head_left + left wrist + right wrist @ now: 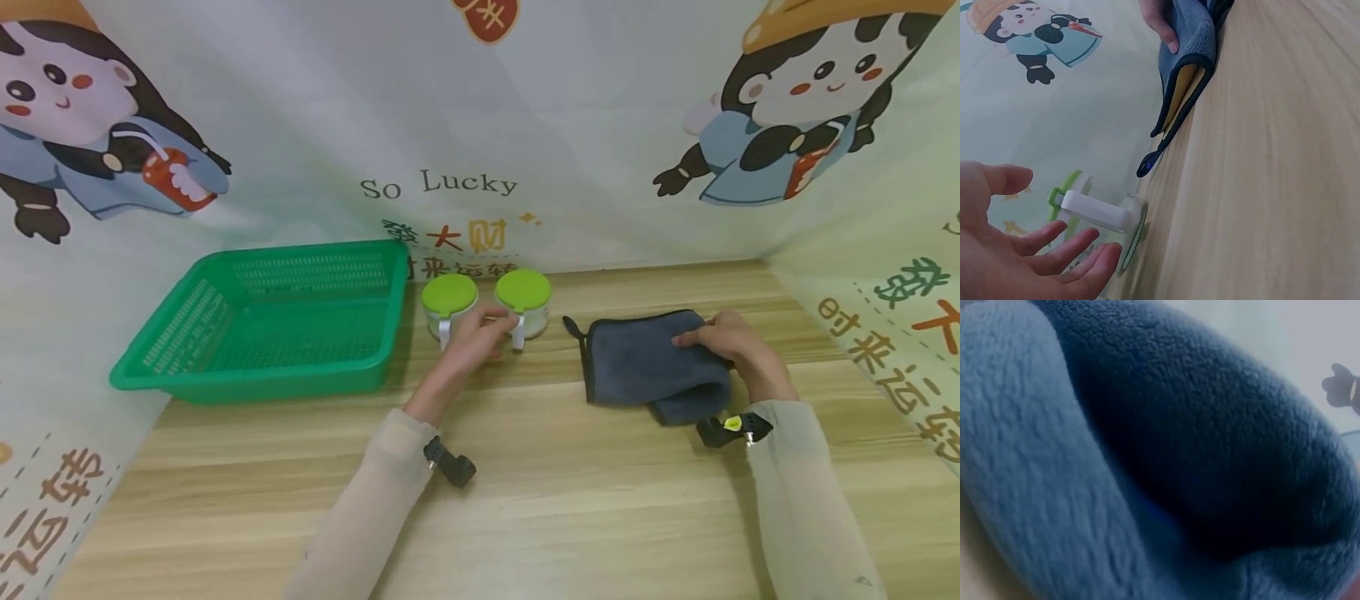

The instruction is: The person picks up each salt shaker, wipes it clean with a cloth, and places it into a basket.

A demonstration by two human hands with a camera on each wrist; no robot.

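Note:
Two clear jars with green lids and white handles stand side by side near the back wall, the left jar (449,295) and the right jar (523,292). My left hand (474,337) reaches between them, close to the right jar's white handle (1096,211). In the left wrist view its fingers (1047,240) are spread and hold nothing. On the right, a folded dark grey-blue cloth (637,358) with black edging and a hanging loop is pinched at its right side by my right hand (735,343). Thick folds of the cloth (1029,444) fill the right wrist view and hide the fingers.
A green plastic basket (281,379) with perforated walls sits left of the jars. The wood-grain table (562,500) reaches back to a printed cloth wall (600,142), with another wall panel (885,275) along the right side.

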